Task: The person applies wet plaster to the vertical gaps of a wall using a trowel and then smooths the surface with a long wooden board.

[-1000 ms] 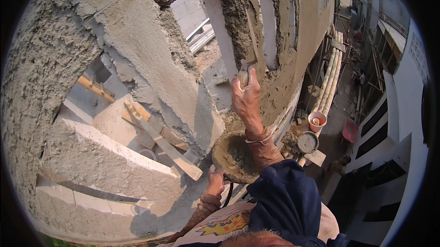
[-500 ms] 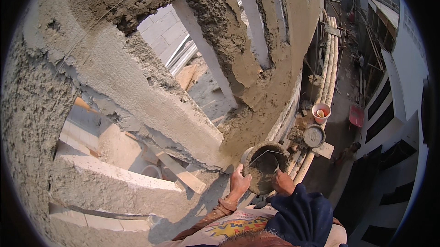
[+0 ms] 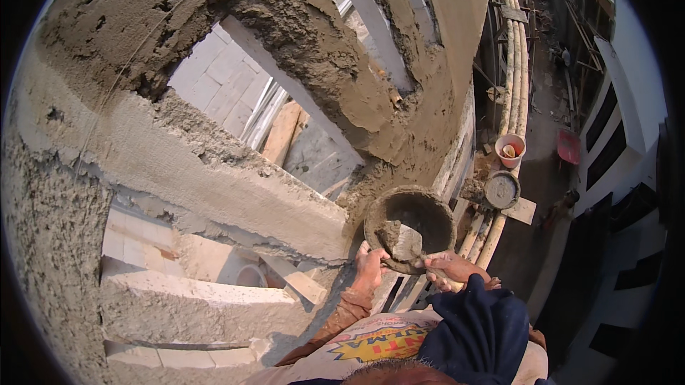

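My left hand [image 3: 369, 269] is closed on the near-left rim of a round, mortar-caked bucket [image 3: 437, 208], which tilts its mouth toward me beside the wall. My right hand [image 3: 451, 268] grips a trowel [image 3: 409, 245] at the bucket's near-right edge, its fingers wrapped round the handle. The trowel's flat blade lies over the bucket's mouth, with a lump of wet grey mortar [image 3: 389, 233] on its left part. Just beyond the bucket rises the freshly plastered wall [image 3: 403, 139] with its slanted openings.
Bamboo poles [image 3: 515, 78] run along the right above a lane far below. On them sit a pale bucket [image 3: 509, 150] with reddish contents, a round mortar container [image 3: 501, 189] and a board [image 3: 522, 210]. A plank [image 3: 303, 284] lies in the lower opening. A red wheelbarrow [image 3: 569, 147] stands below.
The trowel blade has come up from inside the bucket and now shows flat with mortar on it. My right hand has moved slightly nearer me, and the bucket's mouth has shifted up.
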The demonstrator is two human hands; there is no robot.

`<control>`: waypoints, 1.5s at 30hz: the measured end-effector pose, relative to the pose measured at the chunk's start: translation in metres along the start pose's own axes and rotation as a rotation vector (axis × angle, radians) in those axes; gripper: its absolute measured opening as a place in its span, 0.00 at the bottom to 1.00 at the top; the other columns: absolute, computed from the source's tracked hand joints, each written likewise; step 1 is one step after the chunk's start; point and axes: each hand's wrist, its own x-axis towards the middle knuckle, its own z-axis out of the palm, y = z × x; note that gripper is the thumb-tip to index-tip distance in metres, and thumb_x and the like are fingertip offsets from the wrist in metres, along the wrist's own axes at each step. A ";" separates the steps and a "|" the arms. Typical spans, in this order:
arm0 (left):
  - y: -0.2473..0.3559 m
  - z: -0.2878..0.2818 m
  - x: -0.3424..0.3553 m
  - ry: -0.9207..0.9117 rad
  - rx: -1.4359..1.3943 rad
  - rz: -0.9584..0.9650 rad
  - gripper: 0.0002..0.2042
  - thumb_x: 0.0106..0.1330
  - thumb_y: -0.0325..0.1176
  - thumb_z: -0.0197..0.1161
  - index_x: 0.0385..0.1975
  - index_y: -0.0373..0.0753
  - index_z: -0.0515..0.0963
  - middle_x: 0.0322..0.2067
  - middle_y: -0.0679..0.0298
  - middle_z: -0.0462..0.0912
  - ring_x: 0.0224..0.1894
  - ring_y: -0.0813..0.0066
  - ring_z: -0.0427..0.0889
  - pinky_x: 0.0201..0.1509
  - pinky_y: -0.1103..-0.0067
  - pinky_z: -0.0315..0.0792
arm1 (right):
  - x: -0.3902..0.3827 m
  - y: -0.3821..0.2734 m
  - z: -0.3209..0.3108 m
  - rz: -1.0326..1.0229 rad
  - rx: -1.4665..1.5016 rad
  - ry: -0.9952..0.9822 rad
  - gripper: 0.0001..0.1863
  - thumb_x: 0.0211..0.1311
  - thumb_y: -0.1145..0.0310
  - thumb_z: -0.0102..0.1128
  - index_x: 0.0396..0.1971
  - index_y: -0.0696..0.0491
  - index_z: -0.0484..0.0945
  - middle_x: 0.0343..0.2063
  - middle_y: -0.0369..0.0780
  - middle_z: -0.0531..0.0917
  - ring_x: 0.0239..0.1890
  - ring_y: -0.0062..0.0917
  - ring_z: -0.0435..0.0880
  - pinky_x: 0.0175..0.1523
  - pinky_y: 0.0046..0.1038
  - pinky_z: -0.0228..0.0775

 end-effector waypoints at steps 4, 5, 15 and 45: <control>-0.021 -0.023 0.031 0.073 -0.157 -0.128 0.21 0.56 0.24 0.60 0.50 0.42 0.65 0.41 0.57 0.79 0.36 0.57 0.84 0.36 0.56 0.84 | -0.028 -0.081 0.043 -0.236 0.120 -0.091 0.19 0.69 0.70 0.50 0.58 0.59 0.72 0.23 0.37 0.76 0.14 0.19 0.70 0.16 0.23 0.65; -0.021 -0.022 0.028 0.042 -0.187 -0.085 0.20 0.56 0.24 0.59 0.49 0.43 0.67 0.38 0.58 0.79 0.33 0.59 0.84 0.33 0.59 0.84 | -0.032 -0.105 0.054 -0.355 0.118 -0.106 0.23 0.68 0.71 0.50 0.62 0.59 0.68 0.26 0.40 0.76 0.15 0.20 0.71 0.17 0.23 0.66; -0.028 -0.002 0.005 0.237 -0.086 -0.002 0.18 0.55 0.23 0.56 0.47 0.40 0.71 0.33 0.58 0.80 0.29 0.63 0.84 0.28 0.64 0.86 | 0.086 -0.264 0.131 -1.734 0.128 0.965 0.29 0.69 0.68 0.62 0.67 0.59 0.66 0.35 0.37 0.80 0.35 0.19 0.78 0.42 0.22 0.74; -0.031 0.026 0.025 0.349 -0.253 0.070 0.17 0.52 0.22 0.59 0.43 0.43 0.75 0.34 0.62 0.81 0.31 0.65 0.85 0.27 0.65 0.85 | 0.118 -0.423 0.029 -0.751 -1.366 -0.112 0.27 0.77 0.43 0.47 0.36 0.56 0.73 0.25 0.29 0.69 0.28 0.16 0.66 0.33 0.23 0.63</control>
